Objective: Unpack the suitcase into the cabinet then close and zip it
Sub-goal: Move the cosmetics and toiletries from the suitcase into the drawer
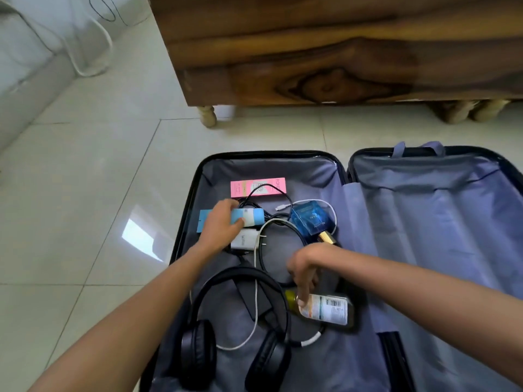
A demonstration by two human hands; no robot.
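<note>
The suitcase [346, 176] lies open flat on the floor [85, 193], just in front of the wooden cabinet [311, 52], and you are at the start of the work, as far as I can judge: the left half is full of things and the zip is not closed. Nothing can be seen going into the cabinet; its inside is not in view.

In the left half, at the far side, lies a pink box [258, 188]. Just nearer is a light blue box [252, 217], and your left hand [222, 224] rests on it with the fingers curled over its edge, so this grip pinches the blue box. Beside it lies a white charger [245, 239] with its white cable [256, 301], and black cables [283, 222] loop around. To the right stands a blue perfume bottle [308, 219] with a gold cap. Near you lie black headphones [235, 321] on a dark flat thing that I cannot name.

Your right hand [304, 271] reaches down to a clear bottle [325, 308] with a yellow cap; the fingers close on its neck, so this grip pinches the bottle.

The right half of the suitcase shows only its grey lining [438, 222], with no loose thing on it.

All these things must go to the cabinet; then you close and zip the case.
</note>
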